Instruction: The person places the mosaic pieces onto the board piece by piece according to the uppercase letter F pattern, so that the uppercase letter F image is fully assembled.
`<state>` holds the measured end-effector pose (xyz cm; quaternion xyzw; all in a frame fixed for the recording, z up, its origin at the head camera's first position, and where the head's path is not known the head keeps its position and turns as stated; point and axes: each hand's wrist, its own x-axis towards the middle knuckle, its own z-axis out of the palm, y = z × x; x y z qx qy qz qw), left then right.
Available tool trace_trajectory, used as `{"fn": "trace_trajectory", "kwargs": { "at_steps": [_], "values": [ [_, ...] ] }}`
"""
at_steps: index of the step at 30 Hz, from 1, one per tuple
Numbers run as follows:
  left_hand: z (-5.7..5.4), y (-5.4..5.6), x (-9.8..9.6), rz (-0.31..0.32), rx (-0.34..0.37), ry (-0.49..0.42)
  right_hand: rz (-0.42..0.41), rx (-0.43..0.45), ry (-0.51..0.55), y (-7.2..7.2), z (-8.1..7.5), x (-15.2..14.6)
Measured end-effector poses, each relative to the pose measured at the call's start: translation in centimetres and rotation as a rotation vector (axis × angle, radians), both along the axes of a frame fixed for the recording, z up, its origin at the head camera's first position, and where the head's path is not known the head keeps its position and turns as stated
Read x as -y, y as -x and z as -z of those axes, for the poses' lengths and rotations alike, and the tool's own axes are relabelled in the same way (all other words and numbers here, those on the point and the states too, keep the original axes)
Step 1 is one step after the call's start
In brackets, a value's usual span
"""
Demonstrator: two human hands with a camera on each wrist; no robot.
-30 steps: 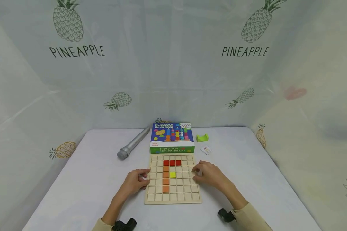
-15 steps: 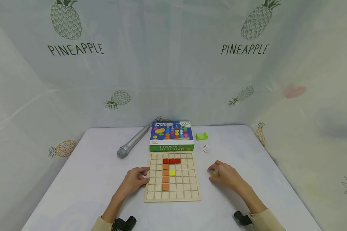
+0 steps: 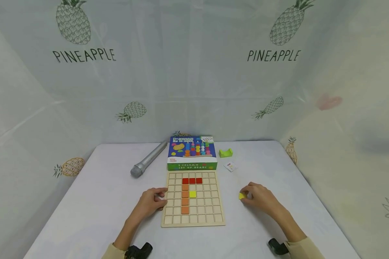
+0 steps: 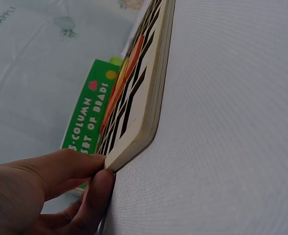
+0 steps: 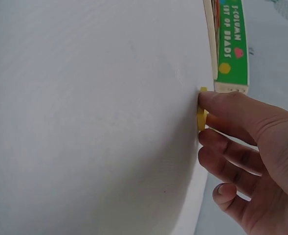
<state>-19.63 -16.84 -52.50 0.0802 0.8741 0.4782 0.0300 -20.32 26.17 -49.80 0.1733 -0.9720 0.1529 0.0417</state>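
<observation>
A wooden grid board [image 3: 210, 217] lies flat, with red tiles [image 3: 192, 181] in a row, orange tiles [image 3: 185, 201] in a column, and one yellow tile [image 3: 192, 194] beside that column. My left hand [image 3: 149, 200] rests at its left edge, thumb and forefinger touching it some way apart. The left wrist view shows that hand [image 4: 60, 188] against the board's edge [image 4: 151, 110]. To the right of the board, my right hand [image 3: 260, 197] pinches another yellow tile [image 3: 241, 196] between thumb and forefinger. In the right wrist view this tile [image 5: 201, 120] is close to the tabletop.
Behind the board stands a bead-set box [image 3: 192, 166]. A silver microphone [image 3: 149, 159] lies to its left. On the right are a bright green curved piece [image 3: 226, 153] and a small printed card [image 3: 230, 167]. A pineapple-print sheet [image 3: 194, 72] hangs behind the white table [image 3: 94, 208].
My right hand has moved right, away from the board's right edge, and the yellow tile in its fingers has come into clearer view. The left hand has stayed at the left edge.
</observation>
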Motion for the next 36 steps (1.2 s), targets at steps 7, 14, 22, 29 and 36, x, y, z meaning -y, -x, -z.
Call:
{"fn": "trace_trajectory", "kwargs": {
  "at_steps": [7, 14, 22, 29, 36],
  "values": [
    [-0.17, -0.02, -0.01, 0.001, 0.008, 0.003, -0.006, 0.006, 0.026, -0.09, 0.28, -0.30],
    [-0.21, -0.03, -0.05, 0.008, 0.009, 0.002, -0.022, -0.011, 0.045, -0.25, 0.42, -0.48],
    [-0.28, 0.12, -0.05, 0.009, 0.010, 0.011, -0.027, -0.006, 0.046, -0.11, 0.37, -0.50],
    [-0.34, -0.01, -0.04, 0.004, 0.008, 0.010, -0.036, -0.022, 0.045, -0.13, 0.34, -0.37],
    [-0.60, -0.32, -0.07, 0.010, 0.013, -0.013, -0.047, -0.044, 0.042, -0.06, 0.32, -0.21]
  ]
}}
